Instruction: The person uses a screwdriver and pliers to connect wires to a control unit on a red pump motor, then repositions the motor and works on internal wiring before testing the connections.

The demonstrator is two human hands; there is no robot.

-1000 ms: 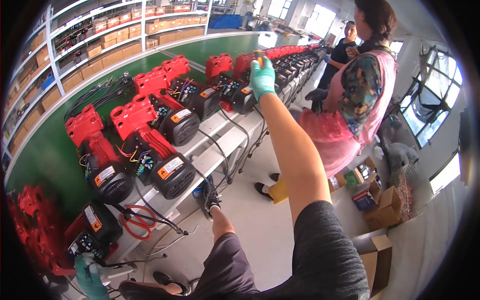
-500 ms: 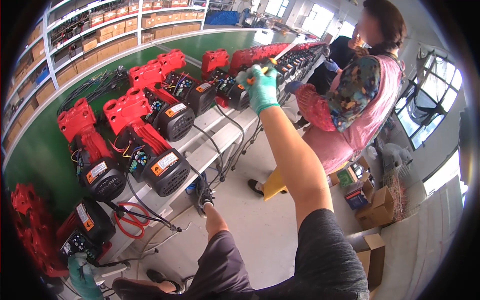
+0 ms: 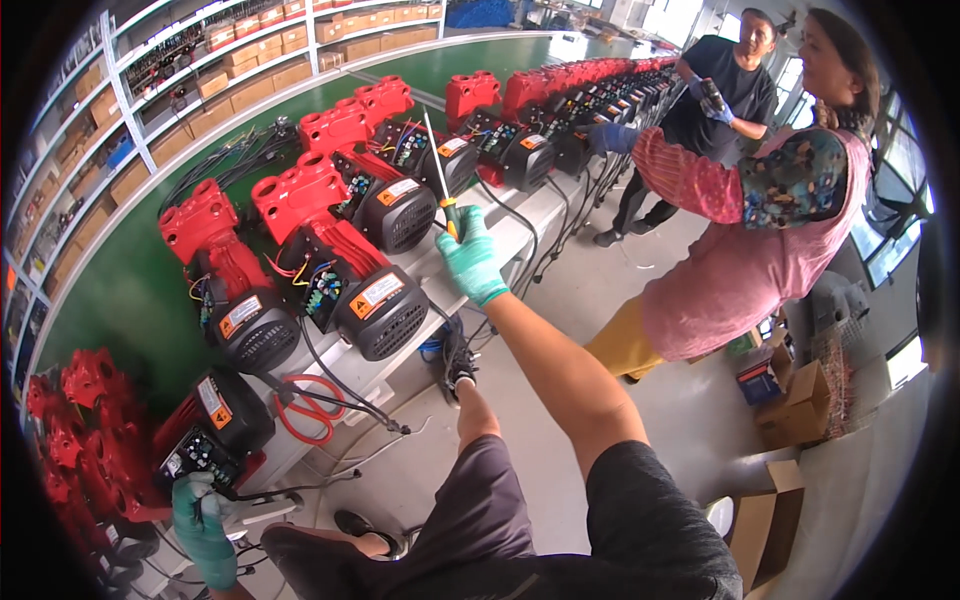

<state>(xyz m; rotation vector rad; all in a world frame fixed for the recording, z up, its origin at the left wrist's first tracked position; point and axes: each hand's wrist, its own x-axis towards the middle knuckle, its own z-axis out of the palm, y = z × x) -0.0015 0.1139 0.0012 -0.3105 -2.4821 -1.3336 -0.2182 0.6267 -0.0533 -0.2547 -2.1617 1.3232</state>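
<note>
In my right hand, green-gloved, is a screwdriver with a yellow and dark handle. Its long thin shaft points up and away, over the row of red and black motor units. Just left of that hand is a motor unit with a black vented cover. At the lower left, my left hand, also gloved, has its fingers curled beside the open wiring box of another motor unit. A black cable runs from next to those fingers; what they hold is hidden.
More motor units line the green-topped bench, cables hanging over its edge. Red rings lie near the edge. Red castings crowd the left. Two co-workers stand at right, one reaching to the row. Cardboard boxes sit behind.
My right hand has come back from the farther motor units with the screwdriver, whose shaft now points up. The view has shifted; a second co-worker shows more fully. My left hand stays by the wiring box.
</note>
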